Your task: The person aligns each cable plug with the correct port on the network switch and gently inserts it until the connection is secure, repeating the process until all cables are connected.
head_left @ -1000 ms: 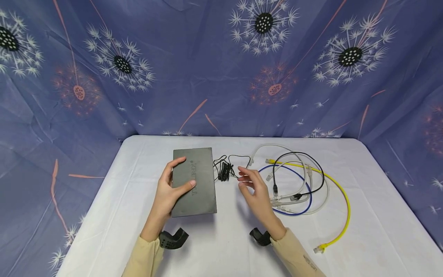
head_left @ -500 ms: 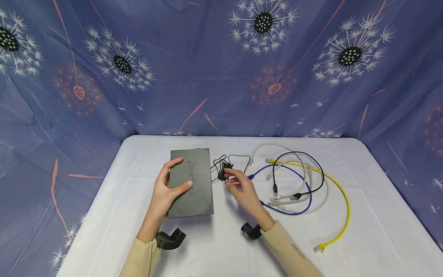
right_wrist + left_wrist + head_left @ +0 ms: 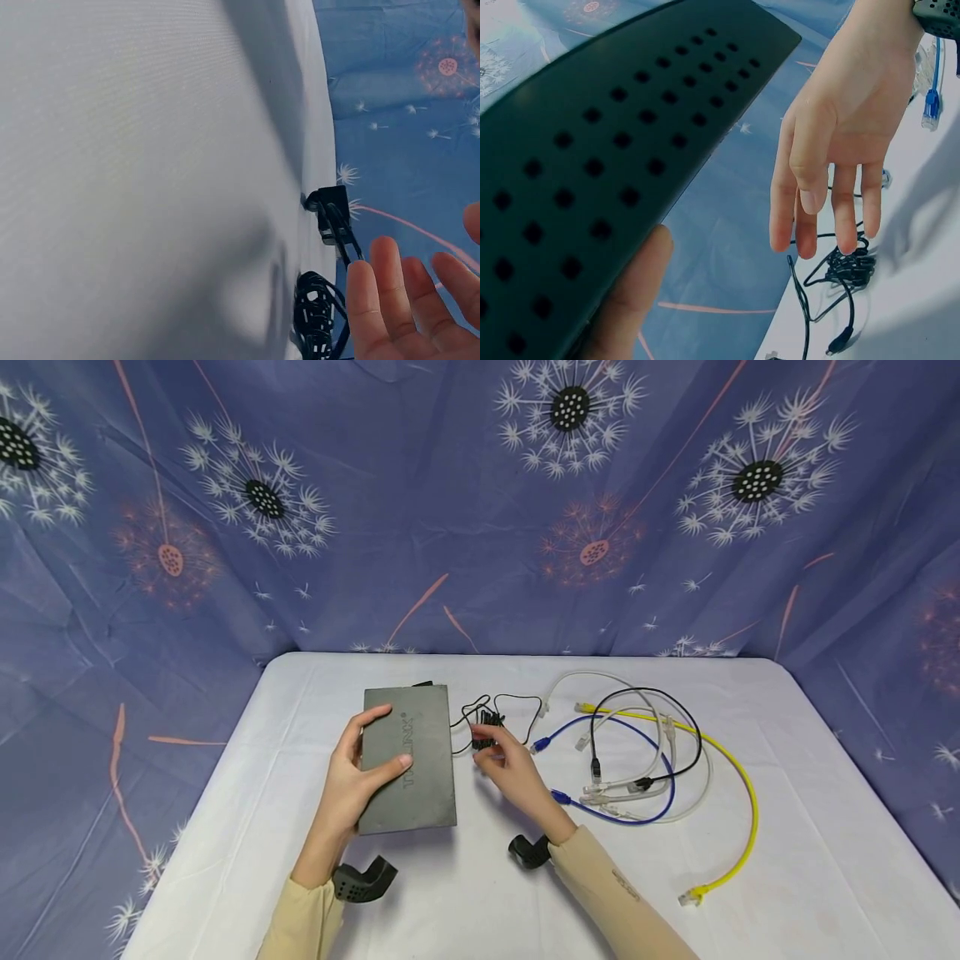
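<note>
At left of centre in the head view, a person's left hand [image 3: 351, 777] has a firm hold on a dark grey, flat rectangular box with lettering on top [image 3: 426, 758], thumb across the upper face and fingers round its left edge. The right hand [image 3: 515, 768], near the middle, grasps nothing that I can see: its fingers are loosely extended, the thumb apart from them, close by a bundled coil of thin black cable [image 3: 491, 719]. Right of it lie a blue network cable with blue plugs [image 3: 672, 781] and a yellow network cable [image 3: 756, 814], looping over the white-covered table [image 3: 832, 852]. From the left wrist I get what the head view hides: rows of round holes on another face of the box, and a slim black plug [image 3: 841, 342] at bottom centre. The right wrist view shows a blocky black adapter [image 3: 334, 210] right of centre, mostly hidden from above.
</note>
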Tool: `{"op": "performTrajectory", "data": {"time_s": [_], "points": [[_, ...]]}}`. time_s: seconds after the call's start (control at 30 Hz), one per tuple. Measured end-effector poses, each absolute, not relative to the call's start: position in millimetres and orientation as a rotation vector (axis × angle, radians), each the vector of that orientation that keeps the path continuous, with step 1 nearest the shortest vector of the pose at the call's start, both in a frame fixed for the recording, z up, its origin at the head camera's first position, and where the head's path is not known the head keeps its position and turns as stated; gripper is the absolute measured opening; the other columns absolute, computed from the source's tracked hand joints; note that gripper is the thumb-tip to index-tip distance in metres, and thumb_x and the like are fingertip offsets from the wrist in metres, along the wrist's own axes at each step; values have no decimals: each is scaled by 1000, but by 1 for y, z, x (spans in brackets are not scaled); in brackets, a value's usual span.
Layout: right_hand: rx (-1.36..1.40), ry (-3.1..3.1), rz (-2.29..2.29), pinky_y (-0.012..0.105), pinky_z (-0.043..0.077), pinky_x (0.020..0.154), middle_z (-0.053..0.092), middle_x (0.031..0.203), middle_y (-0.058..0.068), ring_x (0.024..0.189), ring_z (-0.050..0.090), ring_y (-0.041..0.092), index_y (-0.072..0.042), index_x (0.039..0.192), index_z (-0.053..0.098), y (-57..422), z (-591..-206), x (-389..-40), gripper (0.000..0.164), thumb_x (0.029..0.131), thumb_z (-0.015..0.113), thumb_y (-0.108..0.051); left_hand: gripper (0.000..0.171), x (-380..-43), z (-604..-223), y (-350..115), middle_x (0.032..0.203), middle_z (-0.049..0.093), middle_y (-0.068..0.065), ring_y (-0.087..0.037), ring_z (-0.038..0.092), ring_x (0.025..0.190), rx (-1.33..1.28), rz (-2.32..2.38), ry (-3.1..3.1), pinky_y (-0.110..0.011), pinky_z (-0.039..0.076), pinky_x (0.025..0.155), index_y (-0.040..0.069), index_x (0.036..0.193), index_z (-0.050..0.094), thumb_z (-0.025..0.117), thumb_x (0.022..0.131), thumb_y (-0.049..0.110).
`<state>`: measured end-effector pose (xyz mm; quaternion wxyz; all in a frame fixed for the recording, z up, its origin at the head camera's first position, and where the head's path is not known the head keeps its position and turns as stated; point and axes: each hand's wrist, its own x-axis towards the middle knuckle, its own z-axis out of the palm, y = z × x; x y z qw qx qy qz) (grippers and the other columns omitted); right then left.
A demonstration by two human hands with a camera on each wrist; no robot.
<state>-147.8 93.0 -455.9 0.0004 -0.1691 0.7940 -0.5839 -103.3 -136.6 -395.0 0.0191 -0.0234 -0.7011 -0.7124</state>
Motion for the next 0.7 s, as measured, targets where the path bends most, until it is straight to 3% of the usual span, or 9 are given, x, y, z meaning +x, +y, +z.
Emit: {"op": "performTrajectory", "data": {"time_s": [0.13, 0.27, 0.37, 0.5, 0.6, 0.7], "points": [[-485, 2479, -1834, 28, 52, 70, 58, 119, 20, 87, 64, 23, 0, 132, 53, 94, -463, -153, 46, 87, 58, 7, 66, -103, -395, -138, 136, 41, -4, -22, 46, 110, -72, -2201, -2186, -34, 42, 84, 18, 139, 46, 74, 82, 2], [-484, 2454, -1841, 30, 52, 68, 57, 121, 21, 88, 64, 24, 1, 133, 52, 95, -465, -155, 47, 87, 60, 5, 66, -102, -396, -139, 136, 41, -4, -21, 44, 114, -69, -2196, -2188, -37, 39, 88, 18, 139, 46, 74, 81, 2], [-506, 2434, -1821, 31, 52, 69, 54, 124, 27, 90, 63, 32, 6, 133, 48, 94, -455, -152, 47, 88, 58, 7, 65, -101, -397, -141, 143, 36, -1, -19, 32, 130, -84, -2169, -2191, -42, 29, 100, 17, 139, 46, 74, 82, 3], [-496, 2403, -1781, 28, 51, 71, 51, 126, 31, 92, 62, 38, 12, 133, 45, 93, -435, -146, 46, 87, 54, 10, 65, -101, -399, -143, 149, 29, 2, -18, 7, 143, -106, -2132, -2200, -46, 10, 110, 15, 139, 46, 75, 81, 4], [-491, 2389, -1774, 25, 49, 71, 50, 127, 32, 93, 62, 39, 12, 133, 45, 92, -431, -145, 47, 87, 53, 10, 66, -101, -400, -145, 148, 31, 1, -19, 14, 141, -93, -2138, -2197, -43, 16, 109, 15, 139, 46, 75, 81, 3], [-495, 2378, -1774, 24, 49, 72, 50, 127, 32, 93, 62, 39, 12, 133, 45, 92, -433, -148, 47, 86, 53, 11, 67, -102, -401, -146, 145, 33, 2, -19, 29, 134, -69, -2153, -2193, -40, 27, 101, 15, 139, 46, 75, 80, 2]]}}
